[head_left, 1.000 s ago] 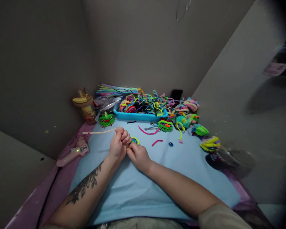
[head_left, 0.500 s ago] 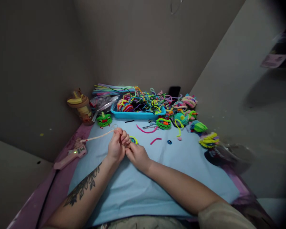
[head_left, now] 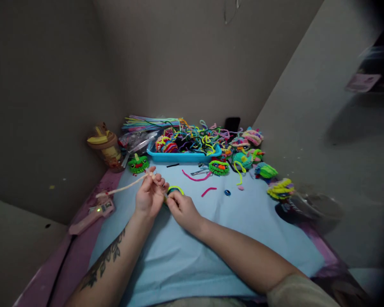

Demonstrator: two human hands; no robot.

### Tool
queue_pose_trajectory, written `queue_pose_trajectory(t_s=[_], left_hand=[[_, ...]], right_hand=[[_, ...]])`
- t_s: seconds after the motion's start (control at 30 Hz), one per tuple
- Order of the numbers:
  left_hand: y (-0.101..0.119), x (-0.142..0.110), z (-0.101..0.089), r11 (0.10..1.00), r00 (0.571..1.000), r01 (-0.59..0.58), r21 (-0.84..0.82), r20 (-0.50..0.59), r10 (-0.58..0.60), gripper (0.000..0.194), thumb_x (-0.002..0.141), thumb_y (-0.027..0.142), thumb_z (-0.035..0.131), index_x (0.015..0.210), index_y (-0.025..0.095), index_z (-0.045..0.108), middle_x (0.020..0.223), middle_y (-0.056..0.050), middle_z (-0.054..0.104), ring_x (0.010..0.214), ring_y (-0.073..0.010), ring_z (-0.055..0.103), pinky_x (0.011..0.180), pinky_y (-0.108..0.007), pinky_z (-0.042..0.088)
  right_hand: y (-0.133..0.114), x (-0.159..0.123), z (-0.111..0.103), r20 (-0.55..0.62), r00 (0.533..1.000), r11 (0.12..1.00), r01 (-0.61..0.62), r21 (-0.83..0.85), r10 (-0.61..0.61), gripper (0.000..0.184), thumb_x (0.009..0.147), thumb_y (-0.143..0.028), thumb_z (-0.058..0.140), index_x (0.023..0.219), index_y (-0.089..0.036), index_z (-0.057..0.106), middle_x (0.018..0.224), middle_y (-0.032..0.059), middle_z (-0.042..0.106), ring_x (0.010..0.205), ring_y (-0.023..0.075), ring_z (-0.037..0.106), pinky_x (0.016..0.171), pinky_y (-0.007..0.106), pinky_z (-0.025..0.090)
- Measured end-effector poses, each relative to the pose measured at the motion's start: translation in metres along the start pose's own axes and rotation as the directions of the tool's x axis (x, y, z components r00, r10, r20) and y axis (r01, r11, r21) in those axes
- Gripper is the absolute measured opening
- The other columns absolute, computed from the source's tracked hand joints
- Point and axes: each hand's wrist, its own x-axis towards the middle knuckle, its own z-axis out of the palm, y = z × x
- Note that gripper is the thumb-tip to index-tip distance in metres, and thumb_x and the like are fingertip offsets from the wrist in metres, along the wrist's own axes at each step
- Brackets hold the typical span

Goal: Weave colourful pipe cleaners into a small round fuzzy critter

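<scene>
A pale cream pipe cleaner [head_left: 129,185] runs from the left into my left hand [head_left: 149,196], where thumb and forefinger pinch it while the other fingers are loosely curled. Close beside that palm, my right hand [head_left: 184,210] is closed in a pinch. A small pale bit shows at its fingertips; whether it belongs to the same pipe cleaner I cannot tell. Just behind my right hand lies a yellow and blue fuzzy piece [head_left: 176,189], partly hidden by the fingers. Further right on the blue cloth [head_left: 217,247] are a short pink pipe cleaner [head_left: 208,191] and a small blue disc [head_left: 227,192].
A blue tray [head_left: 185,157] heaped with coloured strands stands at the back. Scissors [head_left: 200,172] and a green fuzzy figure [head_left: 219,167] lie before it. A pink glue gun [head_left: 92,216] with a lit green light is at left, near a cup [head_left: 107,149]. Several fuzzy figures line the right.
My left hand has shifted left and opened its lower fingers, drawing slightly away from my right hand. More of the yellow and blue piece shows between them. The view has tilted slightly.
</scene>
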Motion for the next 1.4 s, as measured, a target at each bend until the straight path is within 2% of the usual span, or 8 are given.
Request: queue_pose_trajectory(t_s=[0.27,0.47,0.63,0.73,0.9,1.13,1.23,1.4], left_hand=[[0.0,0.002,0.002,0.998,1.0,0.026,-0.052,0.008,-0.025,0.014,0.09,0.027,0.049,0.08,0.019,0.052,0.061,0.004,0.039,0.051,-0.0072,0.041,0.052,-0.018,0.04],[-0.011,-0.004,0.005,0.997,0.998,0.051,0.056,0.03,-0.052,0.02,0.092,0.029,0.045,0.075,0.019,0.046,0.055,0.005,0.036,0.044,-0.0069,0.035,0.045,-0.017,0.033],[-0.018,-0.007,0.003,0.992,0.997,0.072,0.105,0.013,-0.074,0.021,0.091,0.03,0.047,0.074,0.018,0.045,0.054,0.005,0.037,0.042,-0.0061,0.034,0.043,-0.016,0.031],[-0.019,-0.006,0.001,0.989,0.997,0.077,0.125,0.023,-0.08,0.022,0.091,0.03,0.047,0.072,0.018,0.043,0.053,0.006,0.037,0.042,-0.0062,0.036,0.044,-0.016,0.031],[-0.021,-0.007,-0.002,0.984,0.996,0.091,0.153,0.011,-0.094,0.025,0.09,0.035,0.049,0.072,0.019,0.042,0.051,0.006,0.036,0.041,-0.0065,0.038,0.044,-0.016,0.032],[-0.025,-0.009,-0.002,0.971,0.992,0.113,0.21,0.027,-0.122,0.028,0.087,0.04,0.053,0.073,0.02,0.04,0.052,0.008,0.038,0.043,-0.0073,0.041,0.05,-0.019,0.038],[-0.026,-0.01,-0.001,0.969,0.99,0.126,0.214,0.029,-0.135,0.029,0.086,0.042,0.054,0.073,0.02,0.039,0.053,0.008,0.04,0.043,-0.0074,0.043,0.054,-0.021,0.042],[-0.024,-0.012,-0.001,0.964,0.989,0.141,0.225,0.01,-0.147,0.028,0.086,0.043,0.054,0.075,0.02,0.043,0.047,0.01,0.036,0.038,-0.0064,0.038,0.058,-0.024,0.046]], right_hand=[[-0.005,-0.004,0.007,0.089,0.996,0.992,-0.042,0.121,0.031,0.012,0.09,-0.026,0.041,0.083,-0.021,0.05,0.056,-0.0054,0.049,0.047,0.0101,0.046,0.046,0.021,0.031],[-0.004,-0.008,0.012,0.036,0.999,0.997,-0.028,0.078,0.025,0.013,0.087,-0.02,0.038,0.08,-0.02,0.05,0.062,-0.0013,0.053,0.054,0.0128,0.049,0.052,0.024,0.036],[0.001,-0.012,0.017,0.041,0.998,0.997,-0.049,0.056,0.046,0.016,0.087,-0.018,0.039,0.096,-0.018,0.052,0.071,0.0029,0.06,0.061,0.0153,0.054,0.056,0.025,0.039],[0.001,-0.013,0.018,0.033,0.998,0.997,-0.058,0.054,0.056,0.021,0.087,-0.016,0.038,0.103,-0.017,0.052,0.077,0.0052,0.063,0.065,0.0165,0.057,0.058,0.027,0.041],[0.003,-0.013,0.02,0.042,0.994,0.994,-0.105,0.02,0.104,0.018,0.087,-0.018,0.04,0.097,-0.016,0.055,0.075,0.007,0.064,0.067,0.0185,0.058,0.059,0.028,0.043],[0.003,-0.013,0.018,0.077,0.99,0.992,-0.12,0.033,0.117,0.028,0.087,-0.017,0.037,0.11,-0.011,0.052,0.091,0.0132,0.065,0.084,0.0227,0.063,0.074,0.035,0.05],[0.004,-0.014,0.018,0.061,0.994,0.996,-0.087,0.022,0.086,0.032,0.087,-0.018,0.037,0.115,-0.01,0.051,0.097,0.0155,0.065,0.089,0.0244,0.063,0.078,0.037,0.05],[0.005,-0.016,0.018,0.052,0.996,0.997,-0.074,0.003,0.074,0.03,0.087,-0.019,0.038,0.11,-0.009,0.053,0.091,0.0166,0.067,0.083,0.0256,0.065,0.072,0.037,0.052]])
